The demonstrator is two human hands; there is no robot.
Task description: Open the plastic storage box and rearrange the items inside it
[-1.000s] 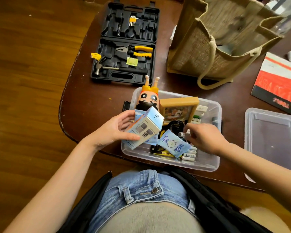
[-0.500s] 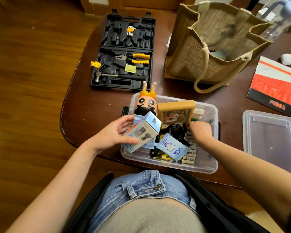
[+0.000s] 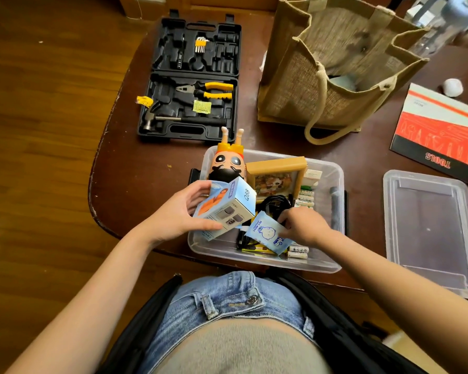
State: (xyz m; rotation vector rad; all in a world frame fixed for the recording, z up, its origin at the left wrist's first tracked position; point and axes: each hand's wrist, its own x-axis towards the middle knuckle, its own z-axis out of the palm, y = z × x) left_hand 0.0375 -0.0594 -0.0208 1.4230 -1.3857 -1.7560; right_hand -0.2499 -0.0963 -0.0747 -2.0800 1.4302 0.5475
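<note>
The clear plastic storage box [image 3: 333, 171] stands open at the table's near edge. Its lid [image 3: 427, 228] lies to the right. My left hand [image 3: 176, 214] holds a light-blue carton marked Q88 [image 3: 227, 209] tilted above the box's left side. My right hand [image 3: 303, 225] pinches a blue wet-wipes packet [image 3: 265, 233] over the box's middle. Inside are an orange toy figure [image 3: 229, 163], a tan picture frame [image 3: 276, 174], a black cable [image 3: 274, 205] and several batteries [image 3: 297, 251].
An open black tool case [image 3: 192, 79] with yellow pliers and a hammer lies behind the box. A jute tote bag [image 3: 327, 68] stands at the back right, a red tools booklet [image 3: 441, 133] beyond the lid. The table's edge runs close to my lap.
My right hand drew back from the batteries at the box's right toward the middle and now pinches the wet-wipes packet. My left hand still holds the carton in much the same place.
</note>
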